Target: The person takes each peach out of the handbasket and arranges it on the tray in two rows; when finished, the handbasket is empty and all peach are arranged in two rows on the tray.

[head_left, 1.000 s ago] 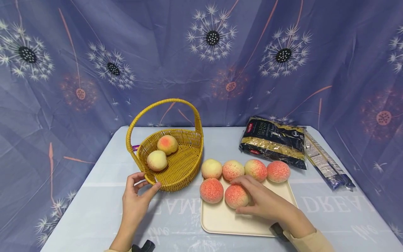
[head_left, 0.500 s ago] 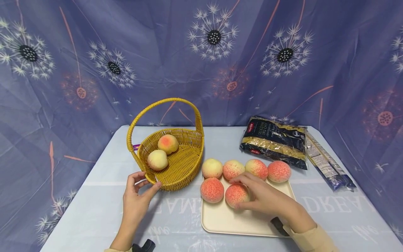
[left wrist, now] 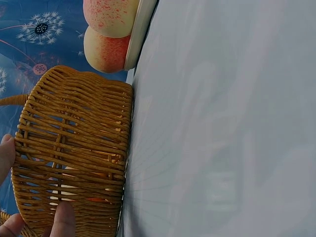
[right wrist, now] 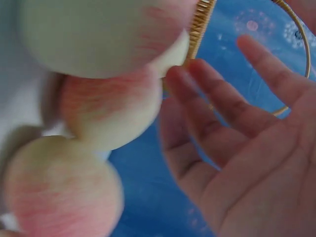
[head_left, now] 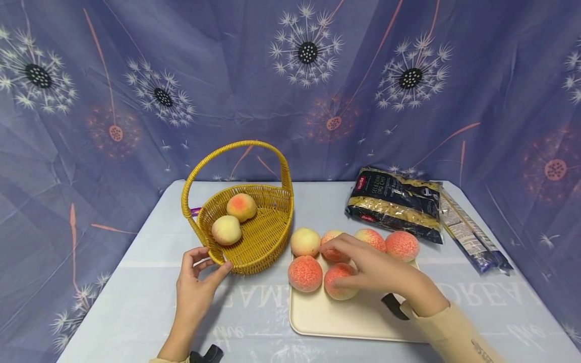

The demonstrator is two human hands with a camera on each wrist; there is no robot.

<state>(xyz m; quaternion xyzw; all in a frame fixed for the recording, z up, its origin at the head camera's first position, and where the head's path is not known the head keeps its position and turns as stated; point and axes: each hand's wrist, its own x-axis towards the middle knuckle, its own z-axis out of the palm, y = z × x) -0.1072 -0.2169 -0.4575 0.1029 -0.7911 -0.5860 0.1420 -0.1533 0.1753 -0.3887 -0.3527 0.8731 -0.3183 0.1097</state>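
My left hand [head_left: 199, 282] holds the near-left rim of a yellow wicker basket [head_left: 268, 233], thumb at the rim; the left wrist view shows fingertips against its woven side [left wrist: 74, 148]. Inside the basket lie a pale peach [head_left: 226, 230] and an orange-blushed peach [head_left: 241, 207]. My right hand [head_left: 379, 269] is over a cream tray [head_left: 345, 320], its fingers spread and apart from the fruit in the right wrist view. Beneath it are a red peach [head_left: 338, 294] in the front row and a speckled peach [head_left: 328, 237] behind, both partly hidden. Another red peach [head_left: 305, 274] sits left.
More peaches line the tray's back edge: a pale peach [head_left: 305, 242] and two redder ones, including the rightmost peach [head_left: 402, 246]. A black pasta bag [head_left: 392, 201] lies at the back right, beside long narrow packets [head_left: 472, 237]. The arched handle [head_left: 236, 145] rises over the basket.
My right hand has lifted off the front-row red peach and shifted slightly back, now overlapping the speckled peach behind. The left hand and basket have stayed put.
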